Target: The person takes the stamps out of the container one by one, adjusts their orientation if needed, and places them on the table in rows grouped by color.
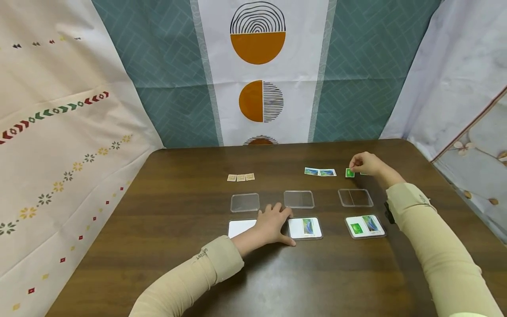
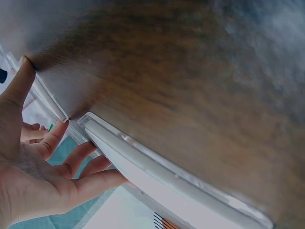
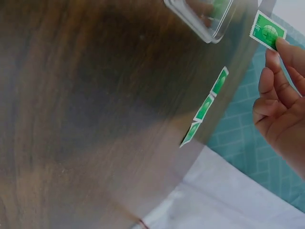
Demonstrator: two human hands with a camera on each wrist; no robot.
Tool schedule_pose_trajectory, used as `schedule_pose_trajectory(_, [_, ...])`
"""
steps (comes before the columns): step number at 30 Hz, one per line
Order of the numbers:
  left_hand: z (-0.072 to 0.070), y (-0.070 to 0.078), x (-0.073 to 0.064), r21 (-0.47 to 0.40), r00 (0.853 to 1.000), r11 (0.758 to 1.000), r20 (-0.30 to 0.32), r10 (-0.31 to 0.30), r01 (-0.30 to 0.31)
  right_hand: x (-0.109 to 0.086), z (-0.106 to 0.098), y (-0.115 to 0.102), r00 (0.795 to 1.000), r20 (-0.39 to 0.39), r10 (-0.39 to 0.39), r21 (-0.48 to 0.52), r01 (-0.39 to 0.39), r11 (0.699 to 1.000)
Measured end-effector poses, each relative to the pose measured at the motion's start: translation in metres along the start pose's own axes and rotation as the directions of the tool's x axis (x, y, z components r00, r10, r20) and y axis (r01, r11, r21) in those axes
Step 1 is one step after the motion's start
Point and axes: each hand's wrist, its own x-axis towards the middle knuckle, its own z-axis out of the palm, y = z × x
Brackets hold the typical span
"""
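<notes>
My right hand pinches a green postage stamp by one corner between thumb and fingertips, above the far right of the table. Below it in the right wrist view lie several green stamps in a row. My left hand is spread at the left side of the middle white-lined case, thumb and index fingertips at its edge. A landscape stamp lies in that case. The left white-lined case is partly hidden behind my left hand. The right case holds a green stamp and a landscape stamp.
Three clear lids lie in a row behind the cases. Farther back are several tan stamps and a pair of landscape stamps. Hanging cloths border the wooden table at the back and sides.
</notes>
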Motion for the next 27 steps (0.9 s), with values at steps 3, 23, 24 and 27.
schedule_pose_trajectory(3, [0.002,-0.001,-0.001,-0.001,1.0,1.0,0.005,-0.004,0.004,0.0,0.002,0.003,1.0,0.01,0.016,0.012,-0.017,1.0])
schedule_pose_trajectory(23, [0.0,0.0,-0.001,-0.017,1.0,1.0,-0.003,0.006,-0.006,0.019,0.009,0.038,0.988,-0.059,0.144,-0.065,-0.148,0.987])
schedule_pose_trajectory(24, [0.0,-0.001,-0.001,-0.017,1.0,1.0,-0.003,0.007,-0.007,0.018,0.008,0.034,0.985,-0.064,0.159,-0.068,-0.163,0.984])
schedule_pose_trajectory(27, [0.0,-0.001,0.0,-0.016,1.0,1.0,-0.001,0.009,-0.009,0.015,0.005,0.019,0.974,-0.057,0.218,-0.091,-0.222,0.971])
